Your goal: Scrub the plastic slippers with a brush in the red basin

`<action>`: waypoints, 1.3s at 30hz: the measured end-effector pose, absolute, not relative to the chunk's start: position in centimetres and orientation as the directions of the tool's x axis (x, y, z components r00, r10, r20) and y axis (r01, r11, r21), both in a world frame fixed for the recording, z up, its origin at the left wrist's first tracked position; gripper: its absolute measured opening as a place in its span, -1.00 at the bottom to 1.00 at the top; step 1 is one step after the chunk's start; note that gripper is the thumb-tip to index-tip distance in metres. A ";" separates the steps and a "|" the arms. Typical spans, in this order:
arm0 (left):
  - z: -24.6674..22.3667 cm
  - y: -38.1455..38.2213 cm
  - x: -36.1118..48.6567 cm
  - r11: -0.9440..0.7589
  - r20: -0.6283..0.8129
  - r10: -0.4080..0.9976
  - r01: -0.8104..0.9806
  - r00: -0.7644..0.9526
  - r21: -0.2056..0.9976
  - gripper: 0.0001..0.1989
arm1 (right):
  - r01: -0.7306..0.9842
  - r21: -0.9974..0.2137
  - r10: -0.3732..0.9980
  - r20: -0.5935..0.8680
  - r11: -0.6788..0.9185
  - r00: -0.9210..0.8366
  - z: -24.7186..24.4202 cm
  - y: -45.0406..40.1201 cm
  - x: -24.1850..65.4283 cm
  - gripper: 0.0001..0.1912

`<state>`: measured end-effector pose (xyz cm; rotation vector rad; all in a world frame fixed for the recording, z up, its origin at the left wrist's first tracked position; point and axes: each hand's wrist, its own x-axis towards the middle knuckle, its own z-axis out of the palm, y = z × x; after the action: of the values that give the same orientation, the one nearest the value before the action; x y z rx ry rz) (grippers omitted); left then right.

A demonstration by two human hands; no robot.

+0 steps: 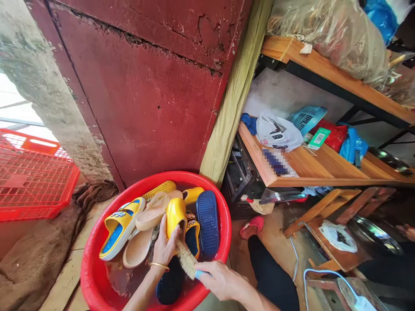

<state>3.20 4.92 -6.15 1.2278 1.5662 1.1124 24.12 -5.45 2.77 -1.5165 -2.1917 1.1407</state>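
Observation:
A red basin (227,224) with murky water holds several slippers. My left hand (164,244), with a gold bangle at the wrist, grips a yellow slipper (175,214) over the basin. In my right hand (220,278) is a scrubbing brush (185,259) with pale bristles and a blue handle; its bristle end reaches the opening of the yellow slipper. Around them lie a yellow-and-blue slipper (121,222) on the left, beige slippers (138,248) and a dark blue slipper (207,220) with its sole up on the right. A dark slipper (170,283) sits below my hands.
Behind the basin stands a dark red metal door (145,99). A red plastic crate (32,181) is at the left. Wooden shelves (324,168) with bags and a wooden stool (343,246) stand right. A white cable (333,273) runs near the stool. A person's hand (409,231) shows at the right edge.

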 end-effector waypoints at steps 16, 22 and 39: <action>-6.5 5.7 3.0 0.028 -0.013 0.987 0.091 -0.161 0.995 -0.26 | 0.690 -0.700 0.894 -0.174 0.182 -0.412 1.7 -2.8 22.3 -0.74; -3.2 4.9 2.7 -0.163 0.187 0.976 0.196 -0.110 0.967 -0.34 | 0.700 -0.710 0.898 -0.254 0.080 -0.360 5.1 -7.7 27.2 -0.73; -0.2 6.8 -2.4 -0.434 0.632 0.756 0.595 -0.168 0.676 -0.37 | 0.359 -0.918 0.985 -0.165 -0.169 0.042 -2.6 -7.0 24.4 -0.43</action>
<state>-2.41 6.76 -0.24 1.9254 1.5833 1.6618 24.42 -7.02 -2.58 -1.6173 -1.3834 1.1290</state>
